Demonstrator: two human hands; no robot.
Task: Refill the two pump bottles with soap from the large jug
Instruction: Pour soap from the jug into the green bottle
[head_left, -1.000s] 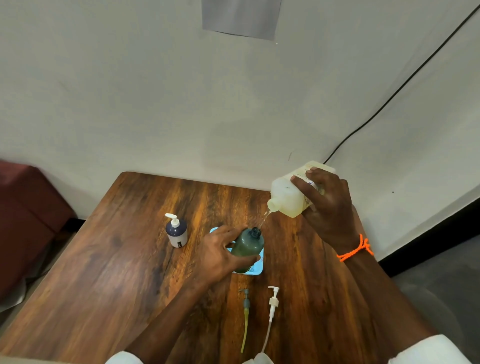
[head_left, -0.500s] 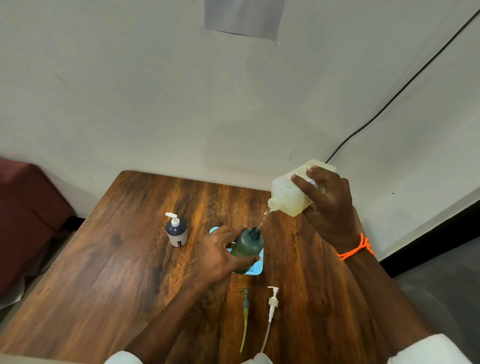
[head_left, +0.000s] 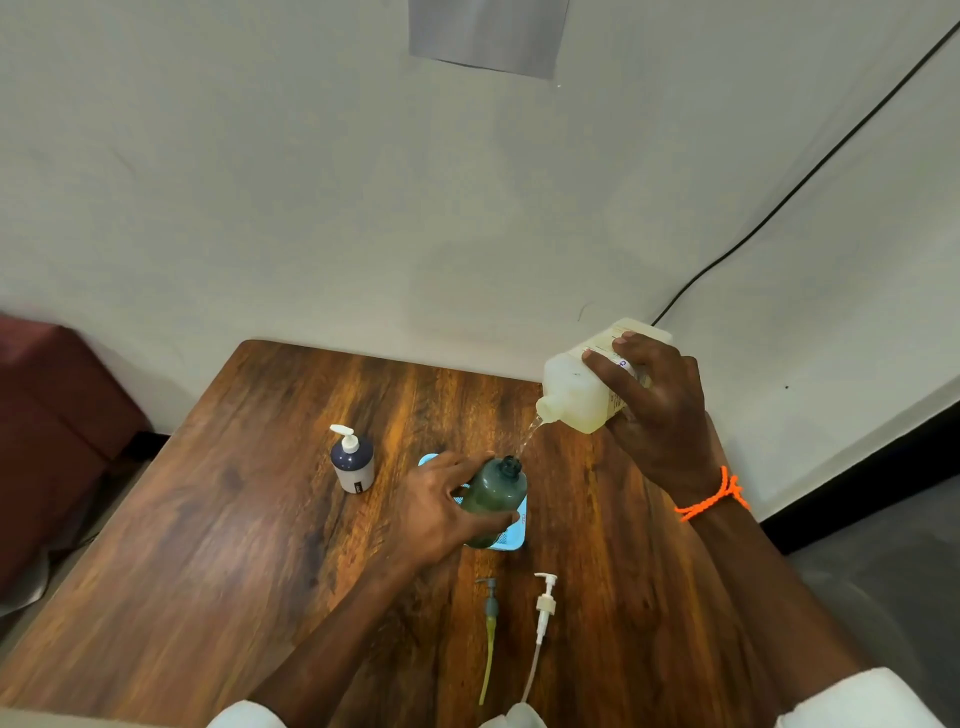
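A thin stream of soap (head_left: 527, 441) runs from the tilted jug (head_left: 582, 389), clasped in the right hand (head_left: 660, 410), into the open green bottle (head_left: 496, 496), which the left hand (head_left: 441, 506) grips on a blue tray (head_left: 514, 540). Judging by this, the first fill is underway; the small capped bottle (head_left: 353, 462) nearby looks untouched, and two pumps (head_left: 543, 608) lie loose on the worktop (head_left: 208, 545)

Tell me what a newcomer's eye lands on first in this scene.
First, the thin stream of soap falling from the tilted jug, held in the right hand, into the open neck of the green bottle that the left hand steadies on a blue tray. Next, the orange wrist cord on the right wrist. Then two loose pumps lying near the table's front edge.
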